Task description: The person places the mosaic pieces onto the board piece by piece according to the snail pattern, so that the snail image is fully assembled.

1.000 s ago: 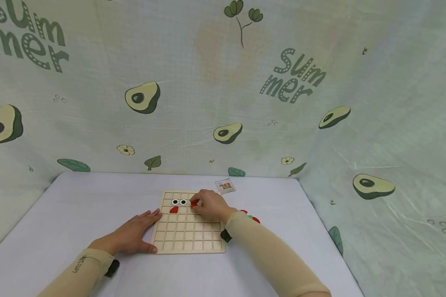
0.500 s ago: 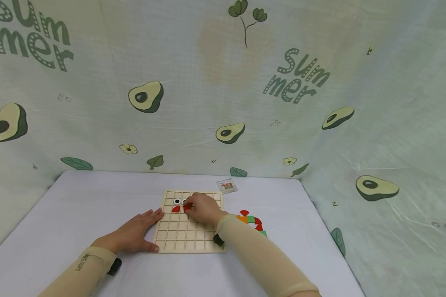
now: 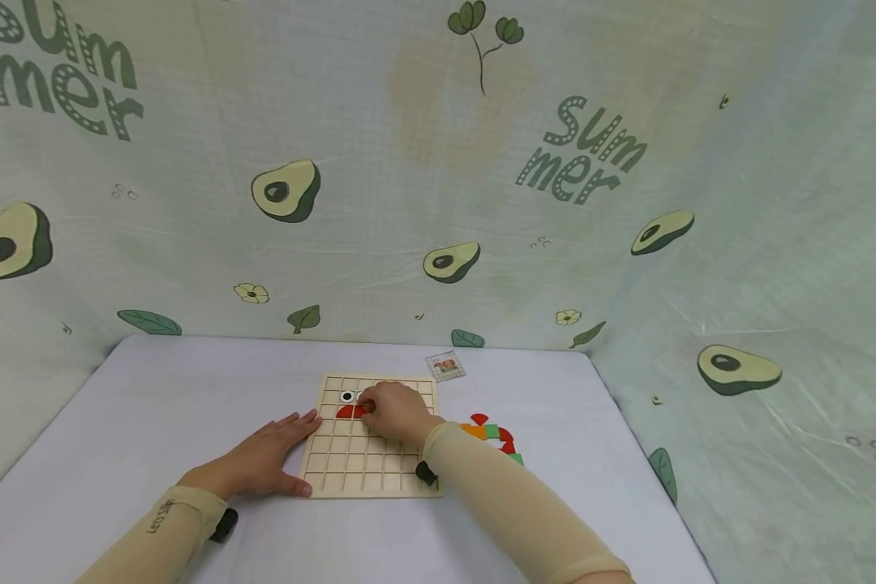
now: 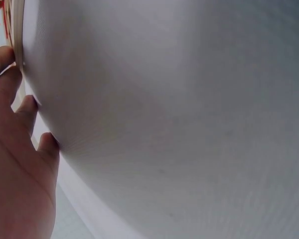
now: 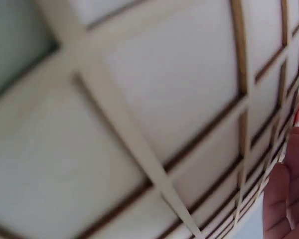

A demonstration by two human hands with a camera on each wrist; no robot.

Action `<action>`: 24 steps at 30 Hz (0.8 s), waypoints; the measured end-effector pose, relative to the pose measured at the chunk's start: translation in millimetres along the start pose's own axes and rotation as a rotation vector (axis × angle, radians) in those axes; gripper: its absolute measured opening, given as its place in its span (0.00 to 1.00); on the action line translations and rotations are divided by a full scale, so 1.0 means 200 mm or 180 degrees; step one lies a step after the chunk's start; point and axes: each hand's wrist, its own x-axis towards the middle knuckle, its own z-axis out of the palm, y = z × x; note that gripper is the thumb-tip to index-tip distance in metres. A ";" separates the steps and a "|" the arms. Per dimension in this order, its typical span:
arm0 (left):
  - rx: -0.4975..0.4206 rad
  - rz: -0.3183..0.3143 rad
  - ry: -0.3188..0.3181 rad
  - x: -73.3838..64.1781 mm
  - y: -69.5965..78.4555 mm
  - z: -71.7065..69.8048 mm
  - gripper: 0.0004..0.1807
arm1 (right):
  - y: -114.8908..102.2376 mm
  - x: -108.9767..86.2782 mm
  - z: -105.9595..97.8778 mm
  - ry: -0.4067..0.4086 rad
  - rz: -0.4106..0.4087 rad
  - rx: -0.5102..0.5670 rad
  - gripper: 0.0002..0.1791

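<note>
A wooden grid board (image 3: pixel 365 478) lies on the white table. In its upper left part sit an eye tile (image 3: pixel 346 397) and, below it, a red curved-edge tile (image 3: pixel 344 412). My right hand (image 3: pixel 400 412) pinches a second red tile (image 3: pixel 359 412) at the cell to the right of the first. Another eye tile is mostly covered by these fingers. With fingers spread, my left hand (image 3: pixel 255 462) touches the board's left edge. In the left wrist view, the left fingers (image 4: pixel 27 112) reach along that edge; the right wrist view shows mostly bare grid cells.
Behind the board's upper right corner lies a small picture card (image 3: pixel 445 366). To the right, partly behind the right sleeve, are several loose tiles, among them orange (image 3: pixel 474 431), green (image 3: pixel 491 431) and red (image 3: pixel 479 418) ones. A patterned cloth (image 3: pixel 380 308) hangs behind the table.
My right hand has moved left over the board with the red tile, which now sits right beside the first red one. More loose tiles show at the right. The left hand stays at the edge.
</note>
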 end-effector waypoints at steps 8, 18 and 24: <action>0.0009 -0.0104 -0.0001 0.00 0.01 0.00 0.61 | 0.09 -0.07 -0.09 -0.0243 0.0015 0.0060 0.17; 0.0019 -0.0104 -0.0027 0.00 0.01 0.01 0.61 | 0.37 -0.28 -0.27 -0.0419 0.0303 0.0364 0.17; 0.0019 -0.0112 -0.0011 0.01 0.02 0.01 0.62 | 0.52 -0.38 -0.33 -0.0445 0.0615 0.0398 0.17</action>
